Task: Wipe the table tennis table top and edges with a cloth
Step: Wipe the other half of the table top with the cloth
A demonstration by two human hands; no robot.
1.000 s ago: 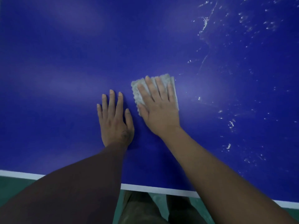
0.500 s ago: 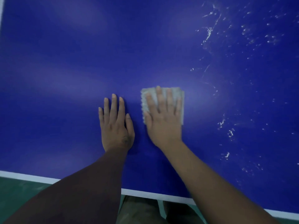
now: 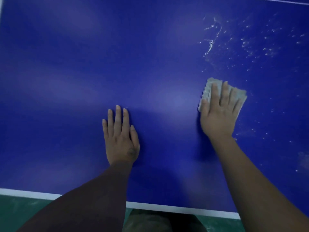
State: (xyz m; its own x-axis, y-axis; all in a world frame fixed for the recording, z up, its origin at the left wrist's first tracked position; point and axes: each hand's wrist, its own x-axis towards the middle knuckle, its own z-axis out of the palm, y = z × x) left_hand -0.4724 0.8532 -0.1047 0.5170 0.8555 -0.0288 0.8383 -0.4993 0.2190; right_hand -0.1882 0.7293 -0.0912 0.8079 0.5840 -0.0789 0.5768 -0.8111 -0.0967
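Olive-brown trousers [image 3: 147,221], dark mark on left grip [image 3: 121,141]

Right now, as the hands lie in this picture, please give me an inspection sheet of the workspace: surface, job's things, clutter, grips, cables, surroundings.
surface: blue table top, with a clean look on the left and in the middle; white specks and streaks on the far right part; white edge line along the near side.
job's things: grey cloth lies on the top, at the border of the specks.
clutter: nothing seen.
grips: left hand rests flat on the bare top, fingers straight; right hand presses the cloth with straight fingers.
cables: nothing seen.
surroundings: green floor below the near edge.
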